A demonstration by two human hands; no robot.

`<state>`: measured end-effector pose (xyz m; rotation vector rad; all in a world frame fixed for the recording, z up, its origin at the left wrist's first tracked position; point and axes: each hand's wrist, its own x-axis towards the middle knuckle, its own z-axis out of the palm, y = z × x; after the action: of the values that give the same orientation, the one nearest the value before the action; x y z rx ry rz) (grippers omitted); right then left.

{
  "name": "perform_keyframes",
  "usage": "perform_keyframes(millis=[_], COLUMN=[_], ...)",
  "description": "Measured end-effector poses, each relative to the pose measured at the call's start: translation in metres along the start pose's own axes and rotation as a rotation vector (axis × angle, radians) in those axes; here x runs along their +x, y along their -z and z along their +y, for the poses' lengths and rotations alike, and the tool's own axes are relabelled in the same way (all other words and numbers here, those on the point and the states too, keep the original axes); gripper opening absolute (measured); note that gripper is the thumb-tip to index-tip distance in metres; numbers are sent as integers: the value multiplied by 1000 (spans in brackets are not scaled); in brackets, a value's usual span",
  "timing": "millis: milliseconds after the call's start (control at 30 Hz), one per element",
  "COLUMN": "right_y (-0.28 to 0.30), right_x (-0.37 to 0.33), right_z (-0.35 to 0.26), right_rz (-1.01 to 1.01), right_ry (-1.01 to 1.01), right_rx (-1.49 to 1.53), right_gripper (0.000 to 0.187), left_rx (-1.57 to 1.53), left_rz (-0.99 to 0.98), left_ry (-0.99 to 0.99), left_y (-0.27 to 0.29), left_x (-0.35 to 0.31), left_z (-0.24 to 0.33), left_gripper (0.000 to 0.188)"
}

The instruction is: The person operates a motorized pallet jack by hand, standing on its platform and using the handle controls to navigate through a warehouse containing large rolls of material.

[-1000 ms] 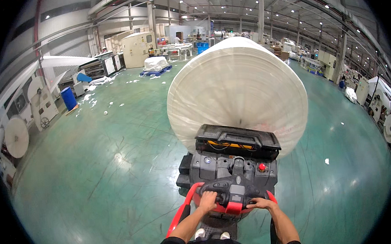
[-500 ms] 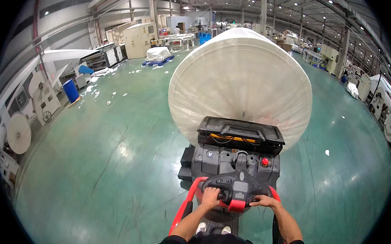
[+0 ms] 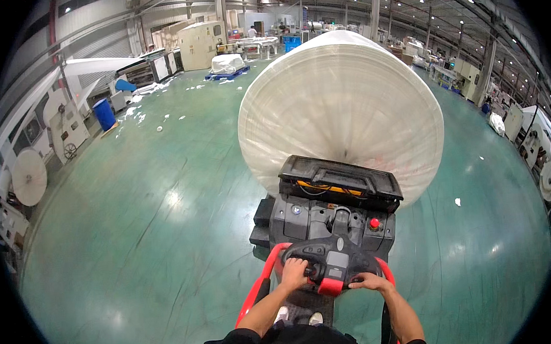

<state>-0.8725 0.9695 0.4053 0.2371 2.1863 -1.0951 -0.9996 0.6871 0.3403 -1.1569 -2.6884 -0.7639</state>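
Observation:
Both my hands are on the black and red control handle [image 3: 336,260] of a ride-on pallet truck [image 3: 293,221]. My left hand [image 3: 294,272] is closed around the left grip. On the right grip, my right hand [image 3: 369,282] is closed with its fingers partly hidden under the handle. Directly ahead, past the truck's black cover [image 3: 340,176], a huge white paper roll [image 3: 340,101] presents its round end to me. A red push button [image 3: 374,223] sits right of the handle's base, and red side rails [image 3: 254,293] flank my arms.
Green floor [image 3: 137,239] spreads around the truck, with white scraps [image 3: 141,118] at the left and a few at the right. A blue drum [image 3: 104,114], machines and a wrapped load [image 3: 226,64] on a blue pallet stand left. More machines [image 3: 468,80] line the right. People [image 3: 252,31] are far ahead.
The drum, scraps and machines on the left have shifted slightly rightward in view. The paper roll appears a little higher. Both my hands keep their hold on the handle.

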Motion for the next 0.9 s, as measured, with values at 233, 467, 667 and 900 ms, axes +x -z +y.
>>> perform_keyframes(millis=[233,467,667,900], right_y=[-3,-15,-29,-55], right_x=[-5,12,12,-10], right_z=[-16,2,10,20], right_rz=[17,-35,-73,-185], right_ry=[15,20,13,-1], right_rx=[49,18,-4,130], right_gripper=[83,86,76,60], left_rx=[32,34,80,125], left_rz=[-24,-50,-105,-144], left_ry=[29,83,79,64], left_y=[5,9,8,8], left_x=[-8,-12,-20,-46], left_z=[-5,-4,-4,15], left_gripper=[40,38,41,42])
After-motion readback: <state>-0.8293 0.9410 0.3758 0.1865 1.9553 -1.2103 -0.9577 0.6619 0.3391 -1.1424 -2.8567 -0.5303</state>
